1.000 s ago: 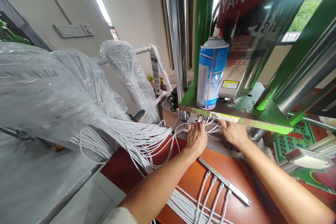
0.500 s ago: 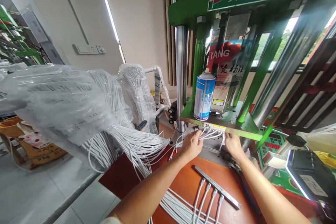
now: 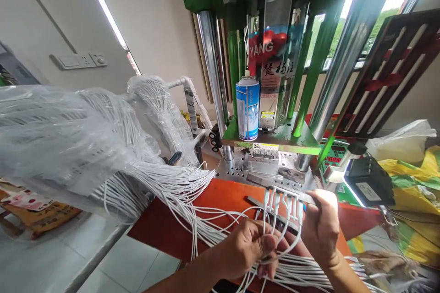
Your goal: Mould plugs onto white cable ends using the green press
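Note:
My right hand (image 3: 321, 219) grips the right end of a narrow metal strip (image 3: 304, 197), raised above the table. Several white cables (image 3: 298, 231) with moulded ends hang from that strip in a row and curve down. Closed around these cables below the strip is my left hand (image 3: 252, 247); some of its fingertips are hidden behind them. Underneath the held strip, partly covered, a second metal bar (image 3: 253, 202) lies on the red-brown tabletop (image 3: 220, 194).
A green press (image 3: 275, 139) stands ahead, with a blue spray can (image 3: 248, 109) on its plate and a metal mould (image 3: 266, 162) below. Plastic-wrapped cable bundles (image 3: 79, 123) fill the left. To the right sit a black box-shaped device (image 3: 369, 183) and a yellow-green sack (image 3: 412, 183).
Both hands have come back from under the press plate, bringing out the metal strip with its cables over the table. The view has shifted, so the press appears further left.

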A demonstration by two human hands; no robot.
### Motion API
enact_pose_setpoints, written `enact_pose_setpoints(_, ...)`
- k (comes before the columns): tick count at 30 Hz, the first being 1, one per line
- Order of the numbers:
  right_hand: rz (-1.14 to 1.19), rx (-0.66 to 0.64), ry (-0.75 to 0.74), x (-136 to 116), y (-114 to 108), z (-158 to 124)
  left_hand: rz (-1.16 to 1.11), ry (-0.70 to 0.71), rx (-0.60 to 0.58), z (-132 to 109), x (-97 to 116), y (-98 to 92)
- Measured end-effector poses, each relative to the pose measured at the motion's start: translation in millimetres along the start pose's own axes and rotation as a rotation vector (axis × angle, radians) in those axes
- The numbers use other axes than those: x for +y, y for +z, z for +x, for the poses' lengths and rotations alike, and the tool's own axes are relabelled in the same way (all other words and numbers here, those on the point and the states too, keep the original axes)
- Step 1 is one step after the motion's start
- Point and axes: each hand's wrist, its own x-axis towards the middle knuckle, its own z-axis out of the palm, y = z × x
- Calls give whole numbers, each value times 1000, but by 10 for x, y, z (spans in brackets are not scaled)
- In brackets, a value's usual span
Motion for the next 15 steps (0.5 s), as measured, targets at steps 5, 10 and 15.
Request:
enact_pose_setpoints(5, -81, 54, 20, -2, 74, -64, 28, 56, 264, -1, 13, 129)
enact_pose_setpoints(10, -265, -159, 182, 103, 260, -203, -107, 63, 506, 36, -37, 204)
enact_pose_setpoints(15, -413, -390, 260, 373, 265, -283, -64, 36, 484, -151, -68, 209)
